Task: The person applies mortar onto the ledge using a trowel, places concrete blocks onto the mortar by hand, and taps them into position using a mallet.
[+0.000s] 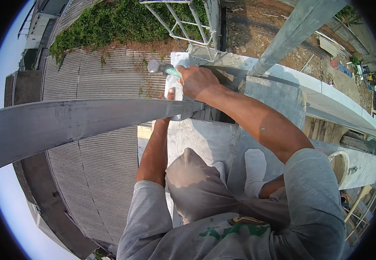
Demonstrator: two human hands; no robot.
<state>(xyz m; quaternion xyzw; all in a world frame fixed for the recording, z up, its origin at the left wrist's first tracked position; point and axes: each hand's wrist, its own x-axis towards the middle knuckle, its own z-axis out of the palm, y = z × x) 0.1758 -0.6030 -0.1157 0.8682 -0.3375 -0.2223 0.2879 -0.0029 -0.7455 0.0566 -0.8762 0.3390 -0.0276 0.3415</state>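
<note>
My right hand (198, 81) is closed round the green handle of a mallet (171, 71), whose pale round head (154, 66) points to the left. Under and beside it runs a white block edge (179, 58). My left hand (170, 96) is at the near part of this white edge, with a finger or thumb upright against it; a grey metal beam (88, 121) crosses in front and hides part of the hand. Whether the left hand grips anything cannot be seen.
A white metal lattice (190, 26) rises beyond the hands. A second grey beam (296, 37) slants at the upper right. Corrugated roofing (105, 173) lies below on the left. A round bucket (339, 167) stands at the right, beside boards.
</note>
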